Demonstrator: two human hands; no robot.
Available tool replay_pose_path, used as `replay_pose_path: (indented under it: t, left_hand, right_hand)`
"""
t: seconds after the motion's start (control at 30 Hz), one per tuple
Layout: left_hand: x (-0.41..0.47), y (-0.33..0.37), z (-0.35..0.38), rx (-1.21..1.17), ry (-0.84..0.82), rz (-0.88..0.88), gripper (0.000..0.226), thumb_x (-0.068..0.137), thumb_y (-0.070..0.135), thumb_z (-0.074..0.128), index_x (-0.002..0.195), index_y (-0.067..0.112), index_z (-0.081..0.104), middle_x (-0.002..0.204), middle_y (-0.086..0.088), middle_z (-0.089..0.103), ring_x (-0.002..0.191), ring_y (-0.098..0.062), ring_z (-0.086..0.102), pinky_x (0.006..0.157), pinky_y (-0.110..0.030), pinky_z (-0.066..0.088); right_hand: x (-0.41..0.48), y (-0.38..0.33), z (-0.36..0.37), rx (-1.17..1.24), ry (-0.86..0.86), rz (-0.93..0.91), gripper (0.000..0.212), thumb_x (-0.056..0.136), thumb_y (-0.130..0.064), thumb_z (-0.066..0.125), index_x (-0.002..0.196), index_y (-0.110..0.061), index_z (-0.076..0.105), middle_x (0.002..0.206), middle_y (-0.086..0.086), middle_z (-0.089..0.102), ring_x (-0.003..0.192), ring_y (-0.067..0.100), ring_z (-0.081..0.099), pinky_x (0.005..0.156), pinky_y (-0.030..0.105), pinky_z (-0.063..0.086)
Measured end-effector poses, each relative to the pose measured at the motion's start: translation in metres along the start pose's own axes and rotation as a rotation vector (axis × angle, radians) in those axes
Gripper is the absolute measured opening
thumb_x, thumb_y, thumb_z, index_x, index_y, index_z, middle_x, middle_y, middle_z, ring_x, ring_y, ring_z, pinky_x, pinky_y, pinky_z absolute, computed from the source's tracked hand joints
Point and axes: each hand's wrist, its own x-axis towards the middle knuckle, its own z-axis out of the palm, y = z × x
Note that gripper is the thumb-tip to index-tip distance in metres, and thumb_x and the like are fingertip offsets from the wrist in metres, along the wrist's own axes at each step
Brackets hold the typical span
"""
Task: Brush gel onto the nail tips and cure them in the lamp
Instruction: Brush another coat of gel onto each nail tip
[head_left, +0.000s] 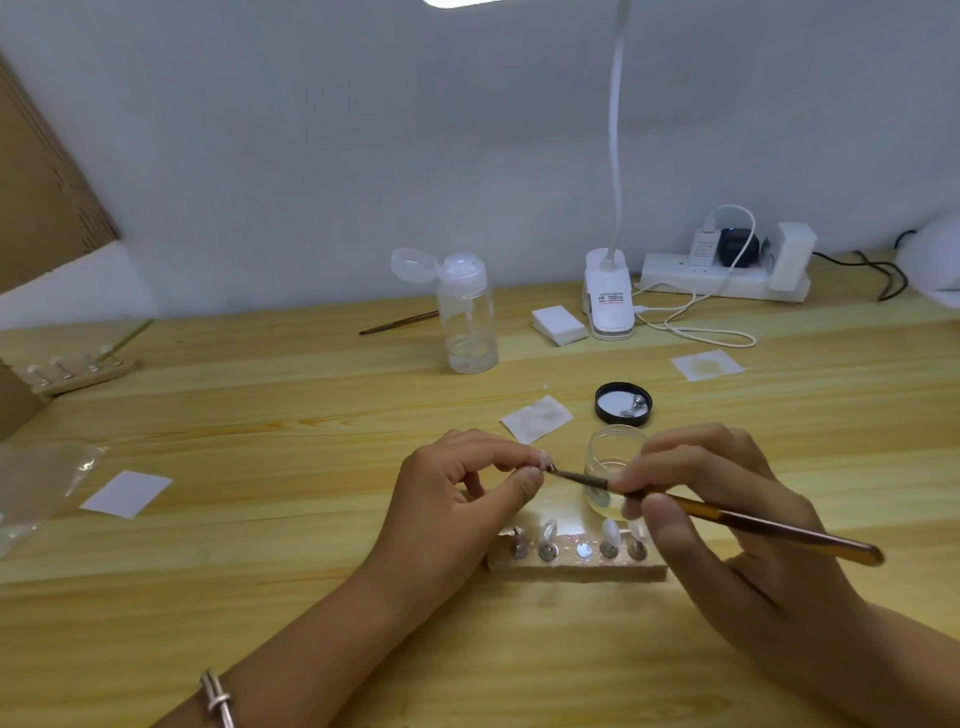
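So the nail tip (545, 459) is a tiny pale, see-through thing, pinched between thumb and forefinger of the left hand (467, 488), just above the wooden holder (576, 566), other fingers curled in. The dark bristles of the amber brush (727, 517) touch it, and the right hand (727, 519) grips the handle pen-style in front of the clear gel jar (615, 449). Count-wise: five metal pegs on the holder, middle one bare, one jar.
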Motion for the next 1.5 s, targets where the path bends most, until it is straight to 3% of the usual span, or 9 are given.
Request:
replay_pose_path:
  t: [0.27,0.43,0.63,0.77,0.9,1.07,1.27,1.37,1.5]
  left_hand:
    - [0.0005,-0.0006,0.0000,0.005,0.000,-0.011,0.014,0.077,0.025,0.071,0.082,0.036,0.077,0.085,0.010,0.074,0.084,-0.009,0.062,0.063,-0.024,0.044]
    - [0.0002,-0.0016,0.0002,0.019,0.000,-0.003,0.016,0.077,0.025,0.071,0.086,0.038,0.076,0.086,0.014,0.075,0.084,-0.008,0.063,0.061,-0.021,0.044]
    - [0.0000,-0.0009,0.0002,0.022,-0.002,-0.007,0.016,0.077,0.026,0.071,0.084,0.039,0.076,0.085,0.014,0.074,0.082,-0.006,0.062,0.061,-0.018,0.043]
    - [0.0000,-0.0010,0.0003,0.024,-0.001,-0.009,0.013,0.077,0.025,0.071,0.083,0.036,0.076,0.083,0.012,0.074,0.084,-0.008,0.062,0.062,-0.016,0.042]
    - [-0.0002,-0.0003,0.0009,0.005,0.005,-0.019,0.014,0.076,0.024,0.072,0.081,0.036,0.077,0.083,0.009,0.074,0.080,-0.004,0.061,0.062,-0.017,0.043]
    - [-0.0012,0.0001,-0.0004,0.012,-0.019,-0.025,0.018,0.081,0.014,0.075,0.080,0.032,0.078,0.084,0.012,0.074,0.074,0.001,0.057,0.059,-0.016,0.043]
    - [-0.0003,-0.0002,0.0010,0.019,0.006,-0.019,0.013,0.076,0.023,0.072,0.077,0.035,0.077,0.082,0.011,0.074,0.077,0.000,0.059,0.061,-0.016,0.042]
    - [-0.0010,-0.0009,0.0009,0.013,-0.002,-0.016,0.014,0.076,0.024,0.072,0.078,0.036,0.077,0.084,0.012,0.075,0.078,-0.002,0.061,0.060,-0.018,0.043]
    - [-0.0012,-0.0013,0.0003,0.015,-0.001,-0.044,0.019,0.081,0.017,0.079,0.083,0.035,0.078,0.084,0.010,0.075,0.065,0.003,0.055,0.057,-0.015,0.042]
  right_hand:
    - [0.0007,0.0019,0.0014,-0.032,0.004,-0.010,0.025,0.099,-0.031,0.049,0.101,-0.016,0.069,0.097,-0.017,0.065,0.102,0.009,0.058,0.083,0.038,0.044]
    - [-0.0016,0.0026,-0.0005,-0.017,0.045,0.005,0.019,0.090,-0.020,0.051,0.090,-0.018,0.070,0.089,-0.007,0.063,0.094,0.010,0.058,0.079,0.033,0.045]
    - [0.0001,0.0027,0.0002,-0.032,0.049,-0.012,0.031,0.102,-0.037,0.044,0.099,-0.017,0.068,0.093,-0.019,0.064,0.100,0.007,0.058,0.082,0.032,0.044]
    - [0.0002,0.0038,0.0012,-0.034,0.034,-0.016,0.025,0.100,-0.033,0.048,0.101,-0.019,0.068,0.100,-0.025,0.062,0.103,0.005,0.058,0.083,0.034,0.044]
    - [-0.0008,0.0050,0.0027,-0.057,0.004,-0.014,0.021,0.093,-0.023,0.052,0.099,-0.016,0.071,0.097,-0.017,0.065,0.104,0.006,0.057,0.084,0.035,0.045]
    - [-0.0026,0.0053,-0.0002,-0.011,0.031,-0.002,0.029,0.102,-0.037,0.047,0.095,-0.019,0.069,0.088,-0.011,0.065,0.099,0.011,0.059,0.081,0.037,0.043]
    - [-0.0011,0.0069,0.0039,-0.066,0.004,-0.011,0.021,0.094,-0.024,0.053,0.098,-0.016,0.072,0.096,-0.018,0.066,0.106,0.004,0.057,0.085,0.032,0.044]
    - [-0.0031,0.0064,0.0006,0.002,0.023,-0.002,0.020,0.098,-0.030,0.051,0.095,-0.020,0.069,0.089,-0.009,0.065,0.100,0.010,0.059,0.083,0.033,0.043]
    - [-0.0002,0.0064,0.0023,-0.053,0.011,-0.002,0.022,0.098,-0.031,0.052,0.102,-0.019,0.070,0.095,-0.018,0.066,0.104,0.007,0.058,0.085,0.032,0.043]
